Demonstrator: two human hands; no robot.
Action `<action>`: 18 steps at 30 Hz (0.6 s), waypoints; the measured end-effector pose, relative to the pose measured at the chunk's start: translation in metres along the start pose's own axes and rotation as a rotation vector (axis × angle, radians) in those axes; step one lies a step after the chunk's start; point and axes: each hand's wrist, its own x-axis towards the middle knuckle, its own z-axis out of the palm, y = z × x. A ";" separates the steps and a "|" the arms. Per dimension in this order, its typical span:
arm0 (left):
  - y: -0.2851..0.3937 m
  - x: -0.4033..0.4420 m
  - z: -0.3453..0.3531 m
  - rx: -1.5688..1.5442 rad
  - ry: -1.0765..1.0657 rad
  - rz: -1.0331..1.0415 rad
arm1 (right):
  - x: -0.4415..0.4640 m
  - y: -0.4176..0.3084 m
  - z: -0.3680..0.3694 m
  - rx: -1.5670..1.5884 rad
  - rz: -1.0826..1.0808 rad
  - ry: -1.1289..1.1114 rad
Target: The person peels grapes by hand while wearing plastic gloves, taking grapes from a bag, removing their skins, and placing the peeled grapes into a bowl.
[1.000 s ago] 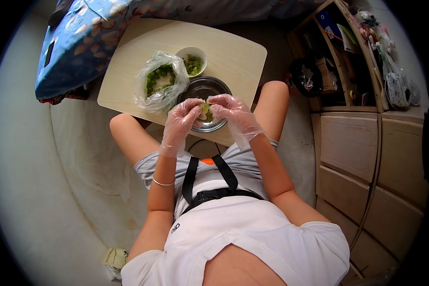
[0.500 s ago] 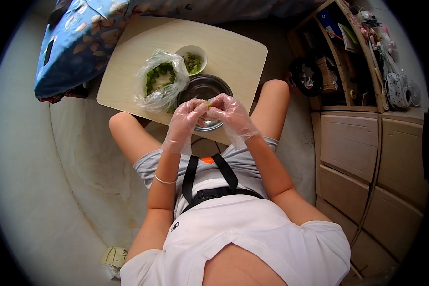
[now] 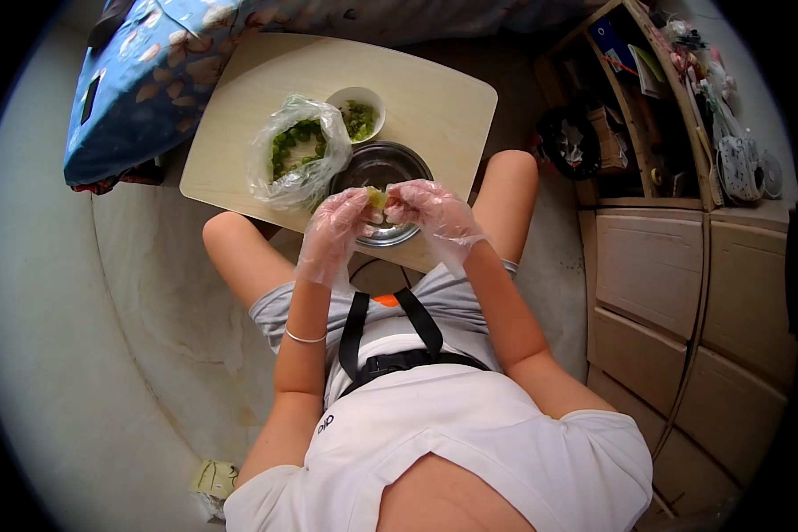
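I observe left hand (image 3: 335,226) and right hand (image 3: 430,213) pinching a pale-green piece (image 3: 377,198) above the steel bowl (image 3: 386,164). At its ten o'clock: plastic bag (image 3: 332,161), green fruit (image 3: 282,144) inside; eleven: white bowl (image 3: 368,92), green scraps (image 3: 359,120).

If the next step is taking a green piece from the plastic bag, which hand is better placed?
Probably the left hand: it is close to the plastic bag. The right hand is farther off, with the metal bowl and left hand between.
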 end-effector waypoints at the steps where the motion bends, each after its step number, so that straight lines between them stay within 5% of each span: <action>1: 0.003 -0.002 0.003 0.000 0.000 0.001 | -0.002 -0.003 0.001 0.084 0.008 0.031; 3: 0.009 -0.005 0.008 0.372 0.170 0.139 | -0.003 -0.002 -0.003 0.128 -0.026 0.024; 6: 0.007 -0.003 0.006 0.488 0.200 0.184 | -0.005 -0.003 -0.008 0.176 -0.065 0.003; 18: 0.011 -0.007 -0.001 0.418 0.224 0.192 | 0.011 -0.020 -0.014 -0.020 -0.226 0.102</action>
